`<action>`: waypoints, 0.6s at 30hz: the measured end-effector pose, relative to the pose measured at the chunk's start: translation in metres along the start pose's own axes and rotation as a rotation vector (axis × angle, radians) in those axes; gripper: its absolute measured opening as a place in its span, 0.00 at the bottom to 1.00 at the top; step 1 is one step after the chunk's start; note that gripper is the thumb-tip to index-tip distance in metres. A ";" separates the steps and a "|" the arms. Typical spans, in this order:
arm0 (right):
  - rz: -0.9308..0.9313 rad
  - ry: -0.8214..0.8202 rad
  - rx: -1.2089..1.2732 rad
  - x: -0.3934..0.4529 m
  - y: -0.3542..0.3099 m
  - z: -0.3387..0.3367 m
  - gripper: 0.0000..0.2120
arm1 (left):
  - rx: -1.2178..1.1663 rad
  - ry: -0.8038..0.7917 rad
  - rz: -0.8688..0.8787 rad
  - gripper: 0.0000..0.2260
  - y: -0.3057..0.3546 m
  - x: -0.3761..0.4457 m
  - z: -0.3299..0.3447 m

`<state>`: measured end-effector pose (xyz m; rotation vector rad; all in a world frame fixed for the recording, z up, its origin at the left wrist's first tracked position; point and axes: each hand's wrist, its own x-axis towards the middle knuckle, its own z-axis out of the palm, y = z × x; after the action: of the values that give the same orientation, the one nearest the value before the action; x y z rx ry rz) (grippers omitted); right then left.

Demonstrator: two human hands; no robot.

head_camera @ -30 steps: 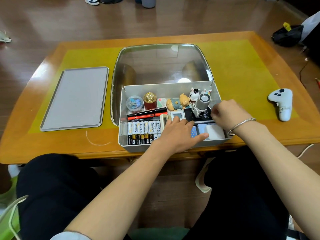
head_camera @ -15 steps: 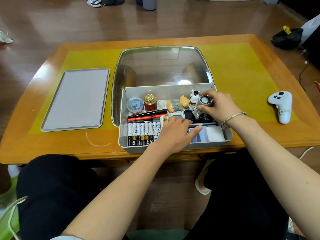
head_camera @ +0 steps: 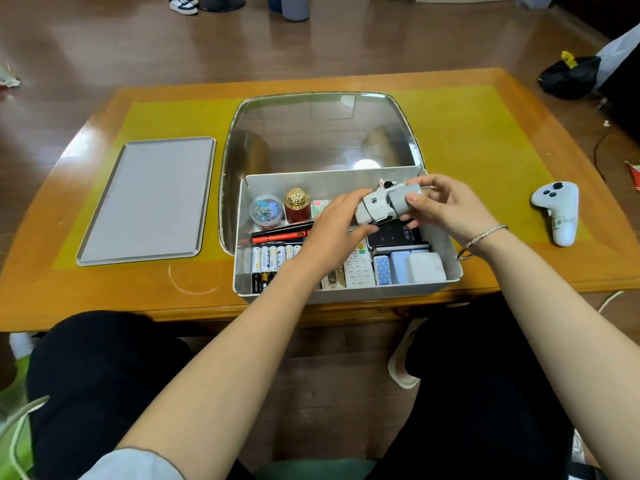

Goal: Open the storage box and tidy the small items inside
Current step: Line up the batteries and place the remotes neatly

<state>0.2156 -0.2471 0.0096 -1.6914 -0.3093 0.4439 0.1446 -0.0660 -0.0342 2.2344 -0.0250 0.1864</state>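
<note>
The open grey storage box [head_camera: 346, 294] stands at the table's near edge. Both hands hold a small grey-and-white toy fan [head_camera: 384, 206] tilted above the box's back right part. My right hand [head_camera: 446, 209] grips its round head. My left hand [head_camera: 332, 233] holds its other end. Inside lie a row of batteries [head_camera: 268, 259], red and black pens [head_camera: 280, 233], a tub of clips [head_camera: 266, 209], a gold-topped red jar [head_camera: 297, 206], a white remote [head_camera: 360, 268], a black device [head_camera: 398, 235] and small pale boxes [head_camera: 412, 266]. A yellow figurine seen earlier is hidden behind my left hand.
The box's grey lid [head_camera: 145, 199] lies flat on the table to the left. A glass panel [head_camera: 318, 133] is set in the table behind the box. A white game controller [head_camera: 557, 211] lies at the right. Shoes and a black bag are on the floor beyond.
My right hand has taken the toy fan and lifted it out of the box, tilting it. My left hand has come up from the box's front items to hold the fan's other end.
</note>
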 end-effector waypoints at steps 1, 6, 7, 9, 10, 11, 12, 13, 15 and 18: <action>0.003 0.025 -0.052 0.001 0.001 -0.002 0.12 | 0.019 -0.040 -0.007 0.23 0.000 0.001 0.000; -0.117 0.025 -0.664 0.009 0.004 -0.021 0.21 | 0.024 -0.225 -0.045 0.18 0.000 0.012 0.005; -0.140 -0.008 -0.761 0.009 0.005 -0.024 0.23 | 0.030 -0.233 -0.050 0.19 0.000 0.014 0.006; -0.145 -0.022 -0.987 0.011 0.008 -0.027 0.24 | 0.085 -0.237 -0.055 0.20 -0.002 0.020 0.011; -0.129 -0.012 -1.113 0.012 0.009 -0.027 0.23 | 0.134 -0.234 -0.052 0.21 -0.003 0.023 0.015; -0.112 -0.007 -1.240 0.013 0.011 -0.026 0.21 | 0.188 -0.232 -0.045 0.21 -0.004 0.026 0.019; -0.109 -0.009 -1.341 0.014 0.013 -0.025 0.19 | 0.236 -0.235 -0.038 0.21 -0.005 0.029 0.023; -0.116 -0.008 -1.396 0.015 0.015 -0.023 0.15 | 0.270 -0.247 -0.032 0.21 -0.005 0.032 0.026; -0.136 0.010 -1.407 0.017 0.018 -0.019 0.10 | 0.307 -0.282 -0.043 0.23 -0.006 0.034 0.032; -0.152 0.019 -1.440 0.018 0.021 -0.013 0.10 | 0.356 -0.281 -0.050 0.22 -0.008 0.034 0.035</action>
<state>0.2365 -0.2540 -0.0112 -3.0192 -0.8630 0.0192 0.1830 -0.0872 -0.0568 2.5972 -0.0937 -0.1647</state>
